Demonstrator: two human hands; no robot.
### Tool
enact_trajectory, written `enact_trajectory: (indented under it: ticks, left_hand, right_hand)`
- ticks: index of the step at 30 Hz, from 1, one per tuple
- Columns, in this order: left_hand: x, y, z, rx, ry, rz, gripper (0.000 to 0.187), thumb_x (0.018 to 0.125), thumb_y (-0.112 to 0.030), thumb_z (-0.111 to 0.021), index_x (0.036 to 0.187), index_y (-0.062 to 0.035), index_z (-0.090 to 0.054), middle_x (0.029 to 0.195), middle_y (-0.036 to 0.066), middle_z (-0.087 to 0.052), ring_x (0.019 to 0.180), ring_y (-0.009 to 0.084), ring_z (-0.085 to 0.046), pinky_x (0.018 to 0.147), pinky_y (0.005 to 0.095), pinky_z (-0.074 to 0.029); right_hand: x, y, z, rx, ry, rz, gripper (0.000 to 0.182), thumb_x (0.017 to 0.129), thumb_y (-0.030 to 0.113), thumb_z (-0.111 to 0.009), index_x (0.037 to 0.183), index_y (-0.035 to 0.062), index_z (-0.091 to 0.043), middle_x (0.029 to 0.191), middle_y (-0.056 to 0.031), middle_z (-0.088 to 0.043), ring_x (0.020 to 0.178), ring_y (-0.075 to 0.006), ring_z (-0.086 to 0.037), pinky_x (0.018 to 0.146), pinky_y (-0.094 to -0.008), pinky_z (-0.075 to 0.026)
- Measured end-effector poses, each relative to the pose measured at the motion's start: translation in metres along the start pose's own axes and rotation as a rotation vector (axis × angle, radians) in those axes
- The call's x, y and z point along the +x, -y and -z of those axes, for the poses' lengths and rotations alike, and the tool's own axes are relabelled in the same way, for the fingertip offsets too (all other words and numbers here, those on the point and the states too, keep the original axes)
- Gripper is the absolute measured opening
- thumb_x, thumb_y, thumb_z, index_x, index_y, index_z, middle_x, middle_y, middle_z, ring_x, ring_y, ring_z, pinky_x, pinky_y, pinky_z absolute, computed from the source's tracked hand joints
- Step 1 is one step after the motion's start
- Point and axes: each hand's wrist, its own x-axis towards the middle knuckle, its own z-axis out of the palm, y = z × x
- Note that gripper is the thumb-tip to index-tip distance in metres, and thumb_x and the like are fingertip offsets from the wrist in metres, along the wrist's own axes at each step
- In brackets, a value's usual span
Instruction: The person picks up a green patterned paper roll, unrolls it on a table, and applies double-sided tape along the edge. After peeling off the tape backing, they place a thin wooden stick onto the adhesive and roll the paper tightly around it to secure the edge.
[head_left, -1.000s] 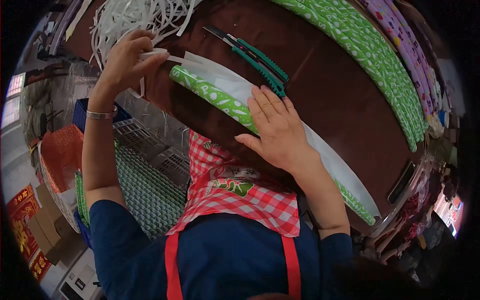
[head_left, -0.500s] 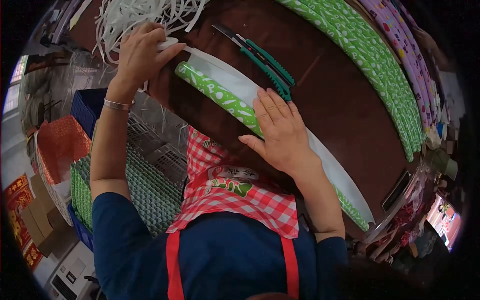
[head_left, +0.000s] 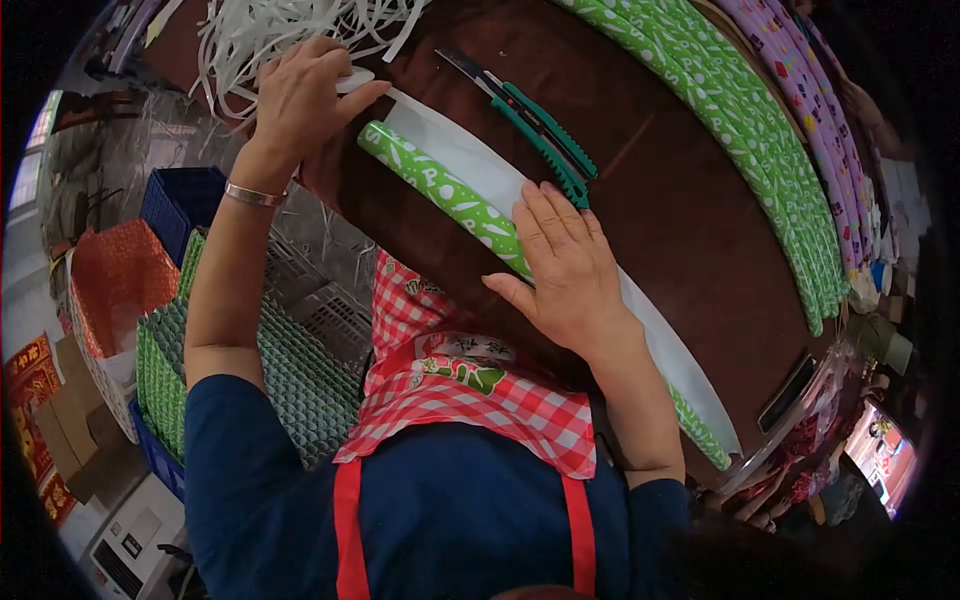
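My right hand lies flat, fingers stretched out, on a partly rolled green patterned sheet whose white underside shows along its far side. Near the sheet's left end, my left hand has its fingers curled around a white strip; its fingertips are partly hidden. A tangled heap of thin white strips lies just beyond that hand. Close to my right fingertips rests a green and black utility knife with its blade out.
Long green patterned rolls and purple ones line the far right of the brown table. A dark phone lies at the right edge. Down left stand a blue crate and a stack of green rolls.
My left hand has shifted slightly right with the white strip. My right hand stays flat on the sheet. The whole view has moved a little.
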Motion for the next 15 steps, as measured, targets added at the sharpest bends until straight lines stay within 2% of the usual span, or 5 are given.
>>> enact_trajectory:
  ticks: [1,7,15]
  left_hand:
    - [0.0000,0.0003,-0.0015,0.001,0.024,0.034,0.045,0.078,-0.051,-0.070,0.082,-0.0062,-0.069,0.101,0.006,-0.066,0.095,0.0276,-0.062,0.084,0.0428,-0.043]
    - [0.0002,-0.0030,-0.0017,0.038,0.029,0.032,0.044,0.077,-0.051,-0.071,0.082,-0.0069,-0.069,0.101,0.005,-0.065,0.095,0.0270,-0.062,0.084,0.0437,-0.043]
    - [0.0012,-0.0025,-0.0059,0.038,0.002,0.012,0.044,0.076,-0.051,-0.072,0.080,-0.0072,-0.067,0.100,0.005,-0.065,0.094,0.0275,-0.062,0.085,0.0436,-0.043]
  right_hand:
    - [-0.0001,-0.0002,-0.0001,0.000,-0.004,0.002,0.069,0.079,0.045,-0.070,0.125,-0.0042,-0.054,0.137,-0.0195,-0.051,0.131,-0.0334,-0.044,0.105,-0.0525,-0.036]
    - [0.0009,0.0010,0.0036,-0.010,0.024,-0.009,0.067,0.082,0.044,-0.069,0.128,-0.0023,-0.053,0.141,-0.0180,-0.048,0.133,-0.0341,-0.044,0.104,-0.0514,-0.038]
    - [-0.0001,0.0000,0.0009,-0.007,0.012,-0.008,0.069,0.081,0.046,-0.069,0.126,-0.0038,-0.054,0.138,-0.0187,-0.051,0.132,-0.0325,-0.044,0.105,-0.0518,-0.036]
